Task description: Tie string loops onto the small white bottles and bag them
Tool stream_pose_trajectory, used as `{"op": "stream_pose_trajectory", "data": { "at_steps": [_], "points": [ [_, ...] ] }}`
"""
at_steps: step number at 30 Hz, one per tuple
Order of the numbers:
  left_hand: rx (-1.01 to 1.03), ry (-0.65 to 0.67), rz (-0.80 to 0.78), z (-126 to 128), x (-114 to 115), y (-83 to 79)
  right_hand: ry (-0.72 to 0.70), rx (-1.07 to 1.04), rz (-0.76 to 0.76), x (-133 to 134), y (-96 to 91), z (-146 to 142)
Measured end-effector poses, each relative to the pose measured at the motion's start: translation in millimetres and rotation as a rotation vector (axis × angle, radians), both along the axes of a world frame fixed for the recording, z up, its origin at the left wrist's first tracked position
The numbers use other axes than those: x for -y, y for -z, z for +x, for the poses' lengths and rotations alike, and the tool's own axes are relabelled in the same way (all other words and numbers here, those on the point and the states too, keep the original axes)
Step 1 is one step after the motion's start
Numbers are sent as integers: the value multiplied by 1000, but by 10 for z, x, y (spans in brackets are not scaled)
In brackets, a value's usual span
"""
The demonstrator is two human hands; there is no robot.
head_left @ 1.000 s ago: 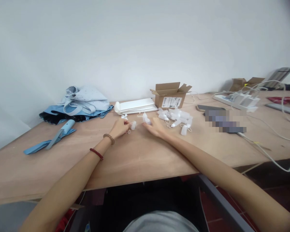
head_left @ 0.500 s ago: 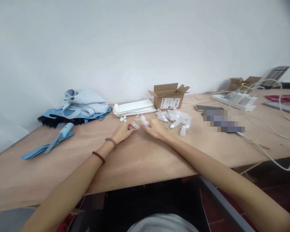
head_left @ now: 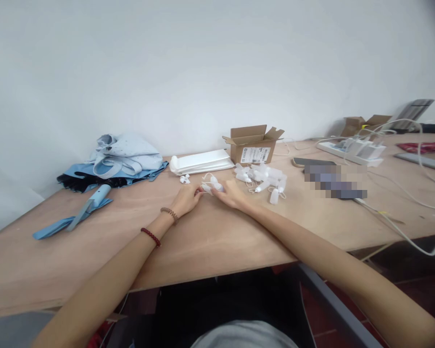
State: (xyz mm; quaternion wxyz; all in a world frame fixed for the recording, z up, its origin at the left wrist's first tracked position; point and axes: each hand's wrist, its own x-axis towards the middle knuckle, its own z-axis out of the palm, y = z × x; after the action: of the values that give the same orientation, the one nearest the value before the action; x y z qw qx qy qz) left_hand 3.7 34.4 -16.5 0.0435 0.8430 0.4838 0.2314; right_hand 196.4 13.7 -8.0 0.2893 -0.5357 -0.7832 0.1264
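Low over the table, my left hand [head_left: 187, 200] pinches a small translucent plastic bottle [head_left: 206, 188] between thumb and fingers. A second bottle [head_left: 214, 181], with a thin white strap or loop, sits in the closed fingers of my right hand [head_left: 232, 194]. The two bottles are side by side and appear to touch. Several small white pieces, perhaps caps [head_left: 184, 179], lie just beyond my left hand. To the right of my right hand is a loose pile of similar bottles [head_left: 263, 186], some with thin loops.
Behind the bottles stand an open cardboard box [head_left: 255, 151] and a flat white package [head_left: 203, 162]. A folded blue umbrella [head_left: 90, 208] and pale cloth [head_left: 125, 157] lie at left. A phone [head_left: 313, 161], a power strip [head_left: 351, 151] and white cables occupy the right side.
My left hand has moved slightly to the right, bringing its bottle up against the one in my right hand. My right hand has barely moved.
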Motion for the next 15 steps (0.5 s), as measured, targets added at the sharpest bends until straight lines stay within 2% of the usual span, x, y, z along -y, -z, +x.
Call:
{"op": "stream_pose_trajectory", "data": {
  "at_steps": [10, 15],
  "points": [
    [-4, 63, 36, 42, 61, -64, 21, 48, 5, -33, 46, 5],
    [63, 19, 76, -3, 29, -128, 90, 86, -24, -11, 9, 3]
  ]
}}
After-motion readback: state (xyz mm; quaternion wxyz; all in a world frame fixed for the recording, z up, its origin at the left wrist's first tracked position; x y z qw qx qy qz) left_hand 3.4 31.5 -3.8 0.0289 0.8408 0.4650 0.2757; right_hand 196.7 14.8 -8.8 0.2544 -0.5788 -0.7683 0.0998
